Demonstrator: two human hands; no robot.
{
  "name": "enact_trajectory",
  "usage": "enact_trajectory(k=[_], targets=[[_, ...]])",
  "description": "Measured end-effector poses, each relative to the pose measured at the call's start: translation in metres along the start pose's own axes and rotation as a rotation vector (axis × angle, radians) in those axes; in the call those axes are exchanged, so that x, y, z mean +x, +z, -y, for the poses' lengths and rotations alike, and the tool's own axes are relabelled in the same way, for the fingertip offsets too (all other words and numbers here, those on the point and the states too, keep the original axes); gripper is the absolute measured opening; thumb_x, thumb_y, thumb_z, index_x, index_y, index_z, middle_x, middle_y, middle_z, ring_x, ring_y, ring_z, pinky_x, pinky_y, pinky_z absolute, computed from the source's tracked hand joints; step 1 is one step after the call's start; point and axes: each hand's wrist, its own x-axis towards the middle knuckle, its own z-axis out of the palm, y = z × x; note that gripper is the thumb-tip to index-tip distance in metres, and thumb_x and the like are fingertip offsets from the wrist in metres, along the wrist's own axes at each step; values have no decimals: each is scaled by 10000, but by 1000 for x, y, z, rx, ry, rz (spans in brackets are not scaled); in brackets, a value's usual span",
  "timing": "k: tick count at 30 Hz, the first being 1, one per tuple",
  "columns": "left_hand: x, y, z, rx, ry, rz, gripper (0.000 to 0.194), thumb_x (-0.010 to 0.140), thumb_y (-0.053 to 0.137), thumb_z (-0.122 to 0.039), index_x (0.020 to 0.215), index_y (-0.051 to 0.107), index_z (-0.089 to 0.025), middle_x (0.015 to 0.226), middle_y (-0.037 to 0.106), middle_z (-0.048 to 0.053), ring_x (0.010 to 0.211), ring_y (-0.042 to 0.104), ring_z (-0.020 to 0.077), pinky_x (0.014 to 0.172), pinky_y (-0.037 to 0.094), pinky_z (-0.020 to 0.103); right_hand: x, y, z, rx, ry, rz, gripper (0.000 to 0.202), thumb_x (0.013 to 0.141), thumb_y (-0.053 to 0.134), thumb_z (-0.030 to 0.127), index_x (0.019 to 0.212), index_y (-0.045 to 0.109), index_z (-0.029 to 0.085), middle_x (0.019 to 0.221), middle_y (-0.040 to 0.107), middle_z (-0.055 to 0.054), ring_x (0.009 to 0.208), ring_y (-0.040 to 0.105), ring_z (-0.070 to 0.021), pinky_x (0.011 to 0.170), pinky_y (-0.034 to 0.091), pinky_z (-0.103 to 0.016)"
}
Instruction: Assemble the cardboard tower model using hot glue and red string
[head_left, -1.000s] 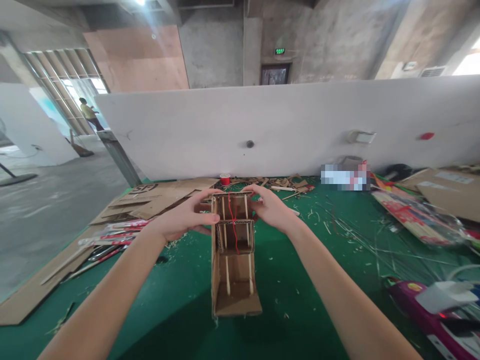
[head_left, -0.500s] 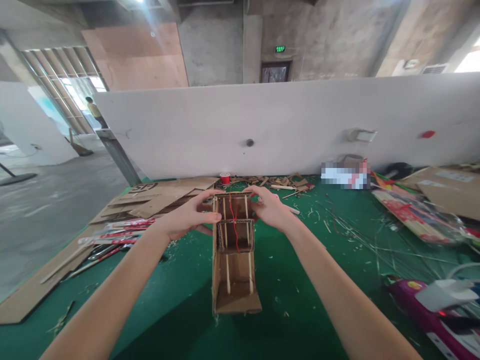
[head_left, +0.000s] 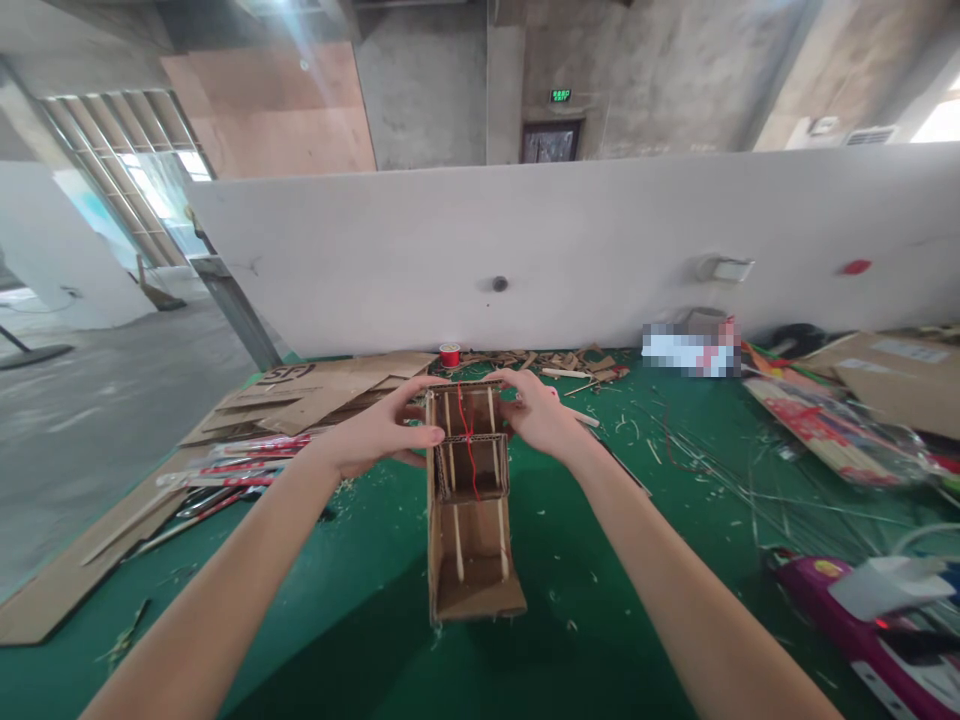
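Observation:
A tall, narrow cardboard structure (head_left: 480, 590) stands over the green table in the middle of the view. It has stepped box sections, and pale wooden sticks run along its inside. A red string (head_left: 470, 450) is tied round the crossing in its upper part and hangs down over the middle box. My left hand (head_left: 394, 430) grips the upper left side, thumb on the near edge. On the upper right side, my right hand (head_left: 536, 410) holds the far top corner with bent fingers; some of its fingertips are hidden behind the cardboard.
Cardboard sheets (head_left: 337, 395) and wrapped sticks (head_left: 240, 465) lie at left. Near the white partition (head_left: 570, 250) stand a red spool (head_left: 449, 355) and cardboard scraps (head_left: 592, 362). At right are a bagged bundle (head_left: 832, 430), thin clear strands and a purple power strip (head_left: 840, 610).
The cardboard structure's lower end has shifted slightly up and to the right. Both hands keep their hold. A distant person at left has moved mostly behind the partition.

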Motion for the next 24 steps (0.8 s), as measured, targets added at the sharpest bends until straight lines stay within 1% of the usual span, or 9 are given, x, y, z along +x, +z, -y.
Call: enact_trajectory(k=[2, 5, 8, 11, 13, 14, 16, 18, 24], targets=[[0, -1, -1, -7, -3, -3, 707, 758, 760, -336, 1369, 405, -345, 1073, 616, 55, 1027, 629, 254, 757, 577, 369, 0, -1, 3, -11, -9, -18, 412, 831, 527, 153, 1224, 596, 253, 1092, 561, -69, 764, 566, -143, 767, 453, -318], [-2, 0, -5, -11, -15, -12, 714, 750, 771, -337, 1364, 407, -356, 1096, 611, 47, 1019, 634, 240, 767, 577, 360, -2, -12, 13, -41, 39, -18, 454, 853, 524, 197, 1304, 505, 245, 1179, 515, -103, 701, 557, -123, 671, 458, -297], [-4, 3, -9, -5, -24, -15, 721, 742, 777, -345, 1363, 411, -334, 1116, 608, 60, 1024, 631, 243, 780, 575, 367, -7, -39, 31, -205, 166, -4, 278, 887, 500, 298, 1128, 564, 174, 1110, 564, -121, 647, 549, -128, 588, 422, -283], [-5, 3, -11, 5, -30, -17, 710, 750, 771, -350, 1362, 412, -323, 1093, 613, 64, 1006, 635, 238, 792, 571, 375, -16, -70, 52, -293, 205, 282, 283, 918, 446, 402, 895, 627, 186, 819, 625, -58, 615, 563, -152, 564, 394, -278], [-5, 2, -10, 10, -27, -16, 694, 758, 765, -350, 1357, 416, -325, 1091, 613, 63, 995, 639, 232, 795, 570, 375, -23, -83, 66, -233, 125, 465, 297, 918, 451, 435, 962, 653, 222, 839, 648, -40, 652, 595, -156, 592, 408, -274], [-6, 2, -10, 11, -24, -12, 690, 760, 763, -349, 1356, 417, -325, 1095, 613, 64, 998, 639, 233, 797, 569, 377, -26, -86, 73, -220, 84, 496, 300, 922, 441, 416, 1048, 654, 247, 877, 661, -37, 662, 602, -155, 607, 414, -277], [-5, 1, -9, 16, -14, -8, 694, 758, 762, -347, 1358, 415, -322, 1111, 614, 70, 1009, 639, 241, 801, 569, 387, -33, -85, 86, -266, -7, 508, 387, 907, 447, 317, 1266, 588, 295, 1023, 670, -53, 748, 618, -169, 664, 422, -292], [-5, 1, -9, 22, -7, -3, 700, 757, 758, -344, 1364, 411, -317, 1136, 617, 78, 1021, 640, 253, 808, 568, 404, -39, -76, 99, -397, -56, 494, 543, 854, 462, 218, 1386, 503, 317, 1109, 650, -86, 831, 617, -203, 687, 412, -311], [-6, 3, -10, 56, -2, -22, 719, 733, 774, -314, 1356, 414, -323, 1140, 606, 71, 1000, 644, 243, 824, 564, 416, -45, -45, 129, -677, -22, 530, 583, 782, 504, 169, 1348, 510, 307, 1069, 629, -139, 756, 602, -226, 591, 338, -304]])
